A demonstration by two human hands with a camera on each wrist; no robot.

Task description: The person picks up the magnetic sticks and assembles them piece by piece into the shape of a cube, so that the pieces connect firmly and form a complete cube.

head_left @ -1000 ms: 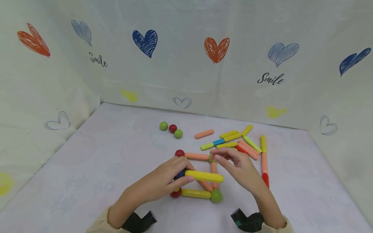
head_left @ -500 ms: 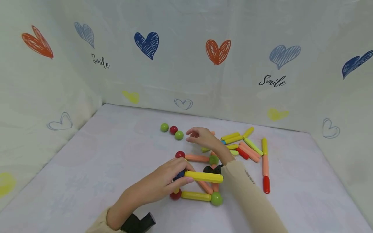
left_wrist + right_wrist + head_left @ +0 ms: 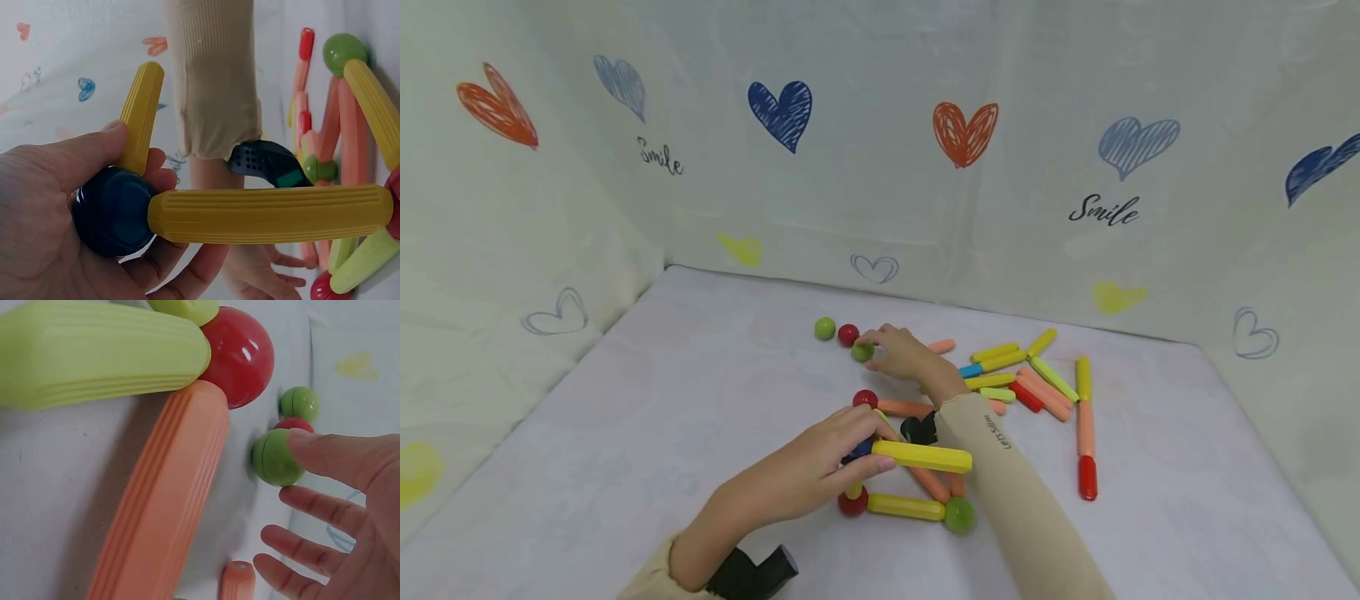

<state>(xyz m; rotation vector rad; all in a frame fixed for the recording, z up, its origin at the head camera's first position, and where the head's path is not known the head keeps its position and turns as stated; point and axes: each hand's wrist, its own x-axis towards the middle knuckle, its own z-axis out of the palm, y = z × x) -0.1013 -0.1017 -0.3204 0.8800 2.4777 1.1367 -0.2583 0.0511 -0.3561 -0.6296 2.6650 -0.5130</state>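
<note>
My left hand (image 3: pixel 820 458) holds a dark blue ball (image 3: pixel 103 215), with its thumb against a yellow rod (image 3: pixel 928 456) that sticks out from the ball. Another yellow rod (image 3: pixel 269 215) runs from the blue ball to a red ball (image 3: pixel 852 503) at the base of a joined frame of rods and balls. At the back of the table, my right hand (image 3: pixel 901 354) pinches a loose green ball (image 3: pixel 275 459) between thumb and index finger; its other fingers are spread. My right sleeve hides the frame's far right corner in the head view.
Behind the pinched ball lie a red ball (image 3: pixel 847 335) and another green ball (image 3: pixel 824 328). Several loose rods (image 3: pixel 1000 360) are scattered at the back right, with a joined line of rods (image 3: pixel 1086 429) farther right. A heart-printed curtain (image 3: pixel 880 183) stands behind the table.
My right hand has left the frame's far corner, moved forward and left over the table, and now grasps the nearest loose green ball. The left hand has stayed on the blue ball.
</note>
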